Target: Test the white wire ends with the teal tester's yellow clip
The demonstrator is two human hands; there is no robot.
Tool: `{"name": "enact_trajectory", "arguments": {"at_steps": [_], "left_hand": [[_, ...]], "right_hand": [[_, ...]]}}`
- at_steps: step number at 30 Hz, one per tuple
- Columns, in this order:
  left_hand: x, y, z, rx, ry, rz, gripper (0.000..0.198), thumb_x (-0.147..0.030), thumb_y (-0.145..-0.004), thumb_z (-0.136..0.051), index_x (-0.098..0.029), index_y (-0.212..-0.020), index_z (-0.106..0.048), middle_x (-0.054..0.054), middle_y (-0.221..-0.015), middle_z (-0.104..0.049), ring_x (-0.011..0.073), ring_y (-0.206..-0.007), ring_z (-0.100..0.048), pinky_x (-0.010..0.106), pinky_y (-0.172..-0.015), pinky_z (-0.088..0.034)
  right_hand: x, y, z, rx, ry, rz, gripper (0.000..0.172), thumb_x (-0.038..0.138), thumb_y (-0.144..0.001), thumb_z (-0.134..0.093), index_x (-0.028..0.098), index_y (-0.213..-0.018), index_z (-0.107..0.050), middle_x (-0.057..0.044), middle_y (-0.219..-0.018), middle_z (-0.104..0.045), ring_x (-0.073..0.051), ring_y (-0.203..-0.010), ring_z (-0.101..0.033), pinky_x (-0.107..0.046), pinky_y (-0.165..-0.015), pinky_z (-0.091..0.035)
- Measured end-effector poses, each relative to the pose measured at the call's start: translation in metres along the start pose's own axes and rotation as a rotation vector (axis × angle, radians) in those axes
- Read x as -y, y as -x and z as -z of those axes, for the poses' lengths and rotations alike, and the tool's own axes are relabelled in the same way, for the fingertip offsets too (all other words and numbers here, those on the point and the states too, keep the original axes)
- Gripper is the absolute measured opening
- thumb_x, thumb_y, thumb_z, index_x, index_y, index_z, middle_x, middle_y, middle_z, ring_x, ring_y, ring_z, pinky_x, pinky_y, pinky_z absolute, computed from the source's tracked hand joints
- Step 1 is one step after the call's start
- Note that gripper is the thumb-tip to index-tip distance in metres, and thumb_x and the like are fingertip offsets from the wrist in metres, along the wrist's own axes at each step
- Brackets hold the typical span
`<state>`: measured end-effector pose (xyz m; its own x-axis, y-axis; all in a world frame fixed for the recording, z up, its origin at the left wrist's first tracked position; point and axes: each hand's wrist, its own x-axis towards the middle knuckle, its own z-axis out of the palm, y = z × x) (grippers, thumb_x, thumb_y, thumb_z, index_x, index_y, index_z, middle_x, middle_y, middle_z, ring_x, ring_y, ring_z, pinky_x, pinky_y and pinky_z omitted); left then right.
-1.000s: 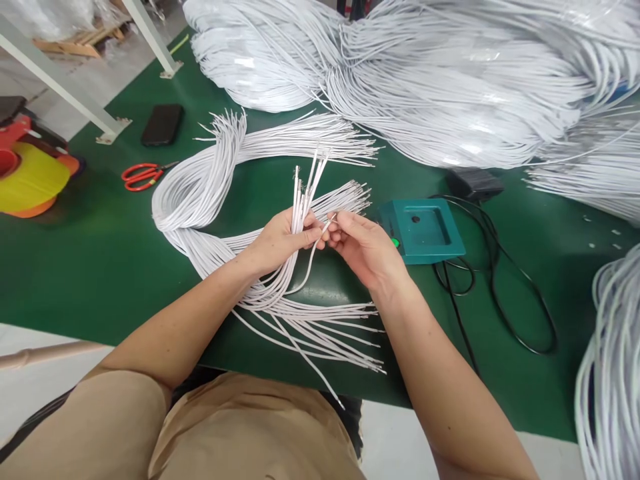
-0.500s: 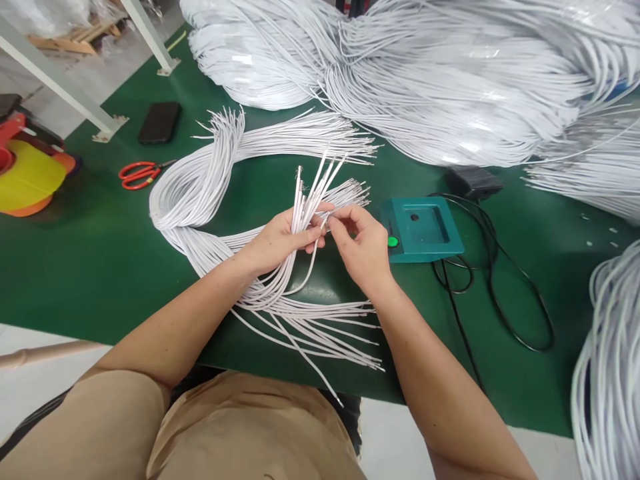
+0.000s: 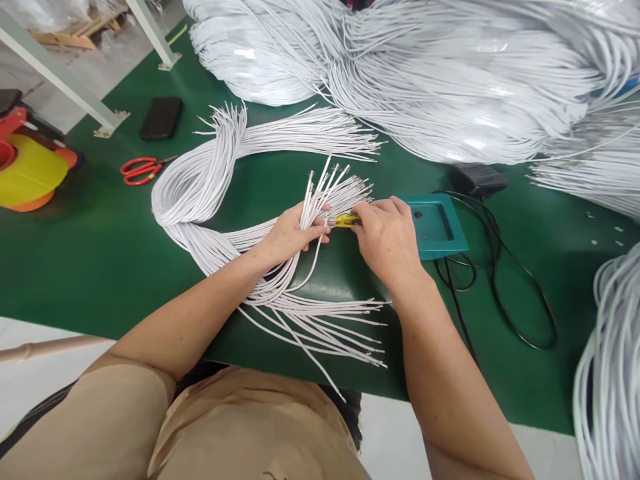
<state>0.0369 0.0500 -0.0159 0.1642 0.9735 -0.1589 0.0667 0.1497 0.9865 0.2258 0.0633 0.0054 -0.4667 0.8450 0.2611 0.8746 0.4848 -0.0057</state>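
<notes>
My left hand (image 3: 295,233) is closed round a bunch of white wires (image 3: 286,283), whose tips fan out above the fingers. One wire bends apart from the bunch, its end up near my left thumb. My right hand (image 3: 387,237) grips a small yellow-handled tool (image 3: 346,220) whose metal tip points left and is close to that wire end; whether they touch cannot be made out. Beneath and around my hands lies a looped white wire bundle (image 3: 187,193) on the green table (image 3: 100,267). A teal tray device (image 3: 440,230) sits just beyond my right hand.
Large white wire heaps (image 3: 440,87) cover the back, with another coil (image 3: 610,347) at the right edge. Red-handled scissors (image 3: 140,171), a black phone-like object (image 3: 161,118) and a yellow tape roll (image 3: 30,170) are at left. A black adapter (image 3: 477,180) and cable lie at right.
My right hand has moved a little right and now holds the yellow-handled tool, which was not visible before. My left hand still grips the wires. The view has shifted slightly.
</notes>
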Motion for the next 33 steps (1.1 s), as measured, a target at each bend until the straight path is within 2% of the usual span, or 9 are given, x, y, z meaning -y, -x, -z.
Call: {"name": "enact_trajectory", "arguments": {"at_steps": [3,12,17,19,21,24,26,30,33], "left_hand": [[0.002,-0.002,-0.002,-0.014,-0.066,-0.014,0.041,-0.018,-0.076,-0.068,-0.016,-0.116,-0.056,0.000,-0.081,-0.065,0.0154,-0.070,-0.071,0.013,-0.037,-0.037],[0.008,-0.006,-0.006,-0.110,-0.199,-0.027,0.040,-0.023,-0.076,-0.070,-0.018,-0.115,-0.060,0.001,-0.081,-0.066,0.0158,-0.067,-0.070,0.013,-0.037,-0.041],[0.008,-0.005,-0.006,-0.094,-0.251,-0.041,0.039,-0.023,-0.078,-0.068,-0.019,-0.116,-0.063,0.002,-0.082,-0.067,0.0173,-0.069,-0.072,0.014,-0.038,-0.043],[0.006,-0.004,-0.005,-0.091,-0.270,-0.043,0.038,-0.023,-0.077,-0.068,-0.019,-0.115,-0.063,0.002,-0.082,-0.067,0.0177,-0.070,-0.072,0.015,-0.040,-0.045],[0.005,-0.003,-0.005,-0.088,-0.280,-0.041,0.038,-0.023,-0.078,-0.068,-0.019,-0.115,-0.064,0.002,-0.082,-0.067,0.0181,-0.071,-0.072,0.015,-0.041,-0.046],[0.004,-0.003,-0.004,-0.072,-0.266,-0.013,0.037,-0.023,-0.077,-0.069,-0.018,-0.113,-0.063,0.003,-0.083,-0.067,0.0185,-0.071,-0.073,0.016,-0.043,-0.048],[0.004,-0.004,-0.002,-0.069,-0.249,-0.002,0.035,-0.024,-0.077,-0.070,-0.018,-0.111,-0.063,0.003,-0.084,-0.067,0.0178,-0.070,-0.073,0.017,-0.045,-0.050],[0.003,-0.003,0.002,-0.088,-0.237,-0.002,0.029,-0.023,-0.076,-0.070,-0.017,-0.104,-0.063,0.002,-0.084,-0.066,0.0161,-0.068,-0.072,0.018,-0.050,-0.051],[0.002,-0.001,0.007,-0.104,-0.196,-0.021,0.034,-0.022,-0.075,-0.071,-0.017,-0.107,-0.063,0.002,-0.085,-0.067,0.0153,-0.068,-0.071,0.019,-0.054,-0.051]], "right_hand": [[-0.001,0.000,0.000,-0.008,0.013,0.046,0.020,0.009,-0.085,-0.050,0.016,-0.095,-0.066,-0.012,-0.093,-0.072,-0.028,-0.099,-0.054,-0.044,-0.102,-0.031],[-0.006,-0.004,-0.004,0.000,-0.095,0.061,0.030,0.009,-0.089,-0.044,0.022,-0.079,-0.070,-0.008,-0.072,-0.068,-0.027,-0.090,-0.052,-0.048,-0.107,-0.030],[-0.005,-0.003,-0.003,0.015,-0.101,0.054,0.032,0.009,-0.089,-0.044,0.022,-0.083,-0.072,-0.007,-0.071,-0.068,-0.027,-0.093,-0.055,-0.051,-0.110,-0.030],[-0.006,-0.001,-0.001,-0.022,-0.128,0.040,0.028,0.014,-0.091,-0.047,0.022,-0.092,-0.073,-0.007,-0.081,-0.071,-0.027,-0.101,-0.055,-0.056,-0.115,-0.022],[-0.009,0.001,0.000,-0.104,-0.111,-0.031,0.025,0.021,-0.094,-0.049,0.021,-0.105,-0.071,-0.009,-0.103,-0.072,-0.029,-0.114,-0.052,-0.061,-0.117,-0.012],[-0.015,0.005,-0.001,-0.220,-0.009,-0.216,0.034,0.027,-0.097,-0.046,0.015,-0.124,-0.062,-0.017,-0.134,-0.060,-0.035,-0.131,-0.043,-0.069,-0.113,-0.008],[-0.018,0.006,-0.003,-0.232,0.031,-0.274,0.037,0.027,-0.098,-0.044,0.015,-0.130,-0.058,-0.018,-0.139,-0.056,-0.037,-0.134,-0.041,-0.071,-0.110,-0.012],[-0.021,0.006,-0.007,-0.182,0.044,-0.276,0.039,0.028,-0.098,-0.040,0.015,-0.131,-0.057,-0.019,-0.137,-0.057,-0.037,-0.133,-0.043,-0.070,-0.110,-0.017],[-0.022,0.006,-0.007,-0.191,0.026,-0.276,0.039,0.028,-0.098,-0.039,0.015,-0.130,-0.057,-0.020,-0.136,-0.058,-0.037,-0.132,-0.044,-0.070,-0.110,-0.018]]}}
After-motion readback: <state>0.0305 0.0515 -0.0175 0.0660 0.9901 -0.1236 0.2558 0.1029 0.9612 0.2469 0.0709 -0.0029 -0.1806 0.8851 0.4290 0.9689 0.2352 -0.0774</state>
